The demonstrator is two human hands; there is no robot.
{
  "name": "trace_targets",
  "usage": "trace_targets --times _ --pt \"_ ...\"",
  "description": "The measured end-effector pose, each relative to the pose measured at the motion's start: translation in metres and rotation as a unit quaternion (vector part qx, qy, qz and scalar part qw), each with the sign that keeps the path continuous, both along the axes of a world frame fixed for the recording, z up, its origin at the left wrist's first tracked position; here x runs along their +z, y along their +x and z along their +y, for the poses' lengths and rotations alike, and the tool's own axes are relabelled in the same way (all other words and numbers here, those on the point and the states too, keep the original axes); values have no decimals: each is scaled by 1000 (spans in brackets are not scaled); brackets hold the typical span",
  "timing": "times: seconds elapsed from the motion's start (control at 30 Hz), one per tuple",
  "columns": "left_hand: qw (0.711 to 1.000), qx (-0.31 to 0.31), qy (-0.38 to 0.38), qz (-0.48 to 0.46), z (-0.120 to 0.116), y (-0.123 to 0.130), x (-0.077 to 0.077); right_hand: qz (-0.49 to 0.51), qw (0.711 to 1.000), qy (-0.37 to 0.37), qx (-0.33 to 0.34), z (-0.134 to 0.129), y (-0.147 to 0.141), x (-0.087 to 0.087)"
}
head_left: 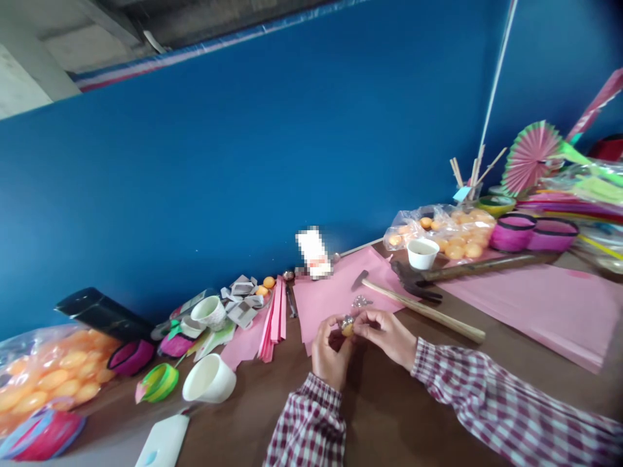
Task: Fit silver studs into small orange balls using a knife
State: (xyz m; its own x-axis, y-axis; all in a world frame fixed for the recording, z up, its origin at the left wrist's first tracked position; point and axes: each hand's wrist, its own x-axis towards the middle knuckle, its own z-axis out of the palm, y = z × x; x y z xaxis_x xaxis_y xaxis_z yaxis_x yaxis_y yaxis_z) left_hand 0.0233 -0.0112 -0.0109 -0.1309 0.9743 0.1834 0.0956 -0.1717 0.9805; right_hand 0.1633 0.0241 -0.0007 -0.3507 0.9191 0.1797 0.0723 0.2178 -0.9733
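Head view: two clear bags [29, 338], one left, one right, hold orange balls [73, 360]; a jar [477, 192] holds sticks [492, 165]. Two hammers [423, 307] on bench [389, 415]; one silver bit [361, 301] on pink paper [316, 301]. Left hand [332, 350], fingers up, and right hand [389, 334], coming in from the right, both pinch a silver-orange piece [347, 326] by the paper's near edge.

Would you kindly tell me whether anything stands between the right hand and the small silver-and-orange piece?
Nothing visible does: the right hand touches the small piece directly, with the left hand at its other side. The nearer hammer lies beyond, out of the way.
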Motion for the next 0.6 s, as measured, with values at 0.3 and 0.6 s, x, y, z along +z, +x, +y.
trace_targets --times 0.3,0.6 --pt "1000 1 9 -1 0 -1 -3 -8 1000 5 6 1 0 2" --pt "1000 -7 11 -10 1 -2 -3 -14 1000 6 10 1 0 -2"
